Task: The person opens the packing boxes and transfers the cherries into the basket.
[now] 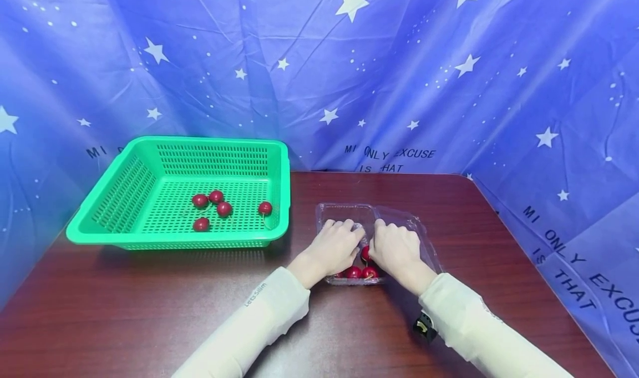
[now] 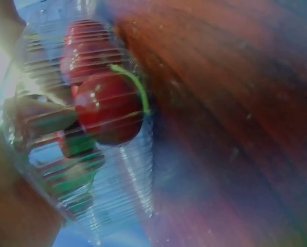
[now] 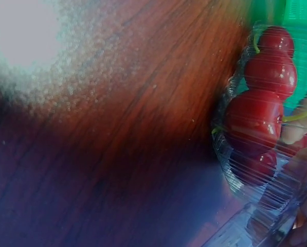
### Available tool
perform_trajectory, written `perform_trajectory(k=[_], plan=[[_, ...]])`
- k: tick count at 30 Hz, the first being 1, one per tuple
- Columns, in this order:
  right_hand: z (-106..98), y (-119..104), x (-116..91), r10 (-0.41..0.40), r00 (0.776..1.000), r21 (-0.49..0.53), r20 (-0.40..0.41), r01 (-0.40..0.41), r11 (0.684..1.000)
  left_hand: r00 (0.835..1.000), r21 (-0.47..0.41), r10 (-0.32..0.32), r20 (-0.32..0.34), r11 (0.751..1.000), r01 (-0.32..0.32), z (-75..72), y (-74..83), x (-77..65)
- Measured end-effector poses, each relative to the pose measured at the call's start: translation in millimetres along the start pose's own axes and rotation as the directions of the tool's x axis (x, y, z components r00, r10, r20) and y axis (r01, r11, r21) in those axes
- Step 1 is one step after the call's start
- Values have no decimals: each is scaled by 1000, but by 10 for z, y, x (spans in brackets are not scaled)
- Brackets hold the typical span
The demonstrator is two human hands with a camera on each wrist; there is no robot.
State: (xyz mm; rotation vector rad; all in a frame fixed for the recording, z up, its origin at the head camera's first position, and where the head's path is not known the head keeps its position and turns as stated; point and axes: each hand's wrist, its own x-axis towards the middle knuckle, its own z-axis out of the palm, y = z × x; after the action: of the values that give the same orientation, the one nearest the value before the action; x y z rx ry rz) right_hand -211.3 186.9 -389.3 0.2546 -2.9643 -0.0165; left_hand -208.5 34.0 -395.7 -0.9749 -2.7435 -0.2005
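A clear plastic box [image 1: 344, 207] with red cherries in it stands right of centre in the head view. Over its left half my left hand [image 1: 329, 249] bends down with its fingers inside; I cannot tell what its fingertips hold. My right hand [image 1: 396, 250] reaches in from the right, fingers curled, against a cherry [image 1: 366, 253]. In the right wrist view, fingertips [image 3: 294, 131] lie on two sides of a cherry [image 3: 298, 146] behind the ribbed wall. Along the front wall sit several more cherries [image 1: 354, 272], some with green stems. The left wrist view shows a large stemmed cherry [image 2: 109, 109] through the plastic.
On the left stands a green perforated basket [image 1: 177, 239] with several stemmed cherries [image 1: 201, 201] on its floor. The box's clear lid [image 1: 426, 239] spreads out to the right, partly behind the right hand. A star-printed blue curtain [image 1: 299, 100] hangs behind the brown table [image 1: 199, 289].
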Motion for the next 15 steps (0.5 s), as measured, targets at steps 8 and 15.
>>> perform_trajectory(k=[8,15], plan=[[5,5,5,1,1000,-7,2,-1,1000,999,-17,-9,-37,1000,8,-156,-66,15],[11,-5,14,3,1000,-17,13,-3,1000,997,-8,-21,-77,1000,20,-292,-161,32]])
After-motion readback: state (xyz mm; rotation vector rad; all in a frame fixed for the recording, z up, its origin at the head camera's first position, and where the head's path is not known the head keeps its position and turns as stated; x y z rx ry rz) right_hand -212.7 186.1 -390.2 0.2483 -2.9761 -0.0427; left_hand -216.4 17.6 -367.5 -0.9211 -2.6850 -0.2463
